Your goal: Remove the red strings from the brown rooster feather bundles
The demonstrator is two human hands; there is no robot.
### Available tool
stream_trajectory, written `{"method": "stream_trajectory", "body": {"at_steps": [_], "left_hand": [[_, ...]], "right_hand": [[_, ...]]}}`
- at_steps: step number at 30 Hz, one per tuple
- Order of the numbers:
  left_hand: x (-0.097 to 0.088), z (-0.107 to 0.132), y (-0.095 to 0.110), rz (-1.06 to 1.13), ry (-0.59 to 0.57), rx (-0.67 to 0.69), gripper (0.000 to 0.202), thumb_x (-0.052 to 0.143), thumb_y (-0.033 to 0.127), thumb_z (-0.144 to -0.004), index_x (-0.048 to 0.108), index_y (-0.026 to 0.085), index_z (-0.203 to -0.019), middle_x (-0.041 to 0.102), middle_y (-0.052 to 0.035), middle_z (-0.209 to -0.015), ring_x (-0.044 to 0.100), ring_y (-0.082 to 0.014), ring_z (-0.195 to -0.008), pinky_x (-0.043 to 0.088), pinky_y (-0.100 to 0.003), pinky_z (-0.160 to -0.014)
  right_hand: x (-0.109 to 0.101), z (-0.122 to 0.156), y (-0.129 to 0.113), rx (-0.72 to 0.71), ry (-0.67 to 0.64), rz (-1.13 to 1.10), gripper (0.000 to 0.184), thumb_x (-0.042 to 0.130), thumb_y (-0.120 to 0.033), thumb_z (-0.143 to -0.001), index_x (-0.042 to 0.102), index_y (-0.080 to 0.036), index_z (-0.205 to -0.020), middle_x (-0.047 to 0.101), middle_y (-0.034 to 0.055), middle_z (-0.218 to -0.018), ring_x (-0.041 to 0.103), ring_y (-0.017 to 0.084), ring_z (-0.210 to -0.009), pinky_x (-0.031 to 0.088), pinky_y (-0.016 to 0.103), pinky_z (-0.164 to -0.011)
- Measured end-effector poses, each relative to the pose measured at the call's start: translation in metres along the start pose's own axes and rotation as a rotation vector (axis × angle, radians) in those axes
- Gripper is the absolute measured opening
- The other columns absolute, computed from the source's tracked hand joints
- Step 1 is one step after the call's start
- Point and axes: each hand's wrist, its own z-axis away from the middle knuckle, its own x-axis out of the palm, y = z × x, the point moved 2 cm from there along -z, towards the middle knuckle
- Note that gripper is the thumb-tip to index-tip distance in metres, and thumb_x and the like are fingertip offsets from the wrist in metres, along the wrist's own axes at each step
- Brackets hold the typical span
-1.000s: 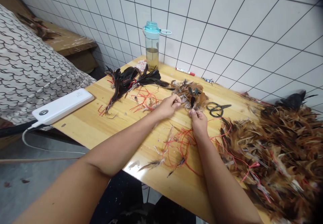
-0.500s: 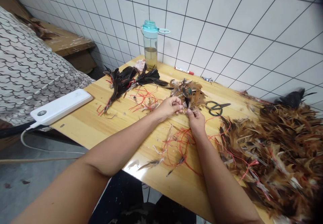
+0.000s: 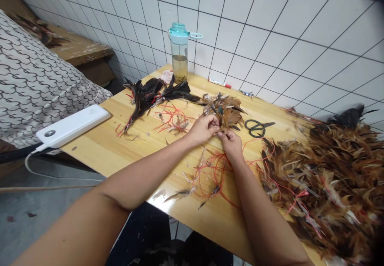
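Observation:
My left hand (image 3: pixel 206 129) and my right hand (image 3: pixel 230 142) meet over the middle of the table, both with fingers pinched. Between their fingertips they hold feathers by the quill ends, though the exact grip is partly hidden. A dark feather tip (image 3: pixel 235 128) sticks out beside my right hand. Just beyond the fingers lies a pile of brown feathers (image 3: pixel 229 108), which blends with what I hold. Tangled red string (image 3: pixel 210 170) spreads below my hands. To the right rest black-handled scissors (image 3: pixel 255 128), their blades pointing right.
Black feather bundles (image 3: pixel 144 98) tied with red lie back left, near more red string pieces (image 3: pixel 172 118). A water bottle (image 3: pixel 179 54) stands by the tiled wall, with a red-and-white marker (image 3: pixel 219 83) beside it. A white power bank (image 3: pixel 73 126) sits left; a large brown feather heap (image 3: pixel 330 178) fills the right.
My hands have drawn closer together, the right one shifting slightly left. The dark feather that stood upright between them no longer shows there. The scissors and bundles have stayed put.

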Motion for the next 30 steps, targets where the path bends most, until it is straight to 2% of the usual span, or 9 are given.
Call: {"method": "stream_trajectory", "body": {"at_steps": [7,9,14,18,23,26,30], "left_hand": [[0.002,-0.002,-0.009,0.127,0.008,-0.032,0.025,0.072,0.017,-0.068,0.055,0.014,-0.087,0.064,0.0006,-0.077,0.059,-0.0101,-0.068,0.045,-0.022,-0.068],[0.003,-0.001,-0.011,0.151,-0.009,-0.087,0.024,0.074,0.022,-0.069,0.056,0.014,-0.083,0.063,0.001,-0.072,0.057,-0.0094,-0.064,0.044,-0.021,-0.064],[0.006,0.001,-0.009,0.189,-0.137,-0.199,0.028,0.076,0.035,-0.069,0.061,0.011,-0.071,0.062,-0.0006,-0.064,0.052,-0.0087,-0.057,0.04,-0.021,-0.057],[0.005,0.003,-0.001,-0.014,-0.098,-0.124,0.026,0.076,0.034,-0.069,0.066,0.01,-0.068,0.065,-0.0023,-0.065,0.055,-0.0119,-0.062,0.039,-0.022,-0.061],[0.01,0.005,0.0,-0.064,-0.009,-0.032,0.026,0.077,0.027,-0.067,0.071,0.011,-0.086,0.072,-0.0067,-0.086,0.062,-0.0167,-0.079,0.044,-0.023,-0.07],[0.014,0.005,-0.005,-0.041,0.042,-0.073,0.016,0.073,0.027,-0.071,0.069,0.012,-0.074,0.068,-0.0037,-0.072,0.058,-0.0136,-0.068,0.042,-0.022,-0.063],[0.013,0.004,-0.009,0.196,0.058,-0.164,0.023,0.07,0.027,-0.075,0.06,0.012,-0.061,0.055,0.0017,-0.053,0.047,-0.008,-0.052,0.035,-0.02,-0.053]], "right_hand": [[-0.003,0.0,0.001,-0.063,-0.017,0.13,0.024,0.047,-0.04,-0.079,0.055,-0.023,-0.064,0.059,0.003,-0.07,0.053,0.02,-0.074,0.042,0.033,-0.074],[-0.004,-0.001,0.002,-0.071,-0.033,0.15,0.025,0.045,-0.04,-0.081,0.053,-0.024,-0.064,0.058,0.0036,-0.07,0.053,0.02,-0.074,0.044,0.034,-0.074],[-0.002,-0.002,0.008,-0.073,-0.08,0.187,0.022,0.043,-0.033,-0.083,0.052,-0.024,-0.066,0.06,0.0054,-0.073,0.055,0.021,-0.073,0.046,0.036,-0.074],[0.0,-0.001,0.011,-0.089,-0.082,0.267,0.018,0.043,-0.026,-0.082,0.055,-0.023,-0.068,0.064,0.0071,-0.077,0.058,0.022,-0.077,0.047,0.036,-0.077],[0.002,0.002,0.009,-0.097,-0.012,0.377,0.018,0.043,-0.022,-0.081,0.058,-0.021,-0.072,0.065,0.01,-0.081,0.058,0.024,-0.081,0.046,0.037,-0.078],[0.003,0.004,0.006,-0.106,-0.006,0.369,0.018,0.044,-0.026,-0.082,0.059,-0.022,-0.072,0.064,0.0087,-0.079,0.056,0.023,-0.079,0.045,0.035,-0.076],[0.004,0.005,-0.002,-0.138,-0.05,0.299,0.024,0.047,-0.034,-0.085,0.058,-0.022,-0.067,0.061,0.0049,-0.074,0.053,0.02,-0.073,0.043,0.032,-0.072]]}}
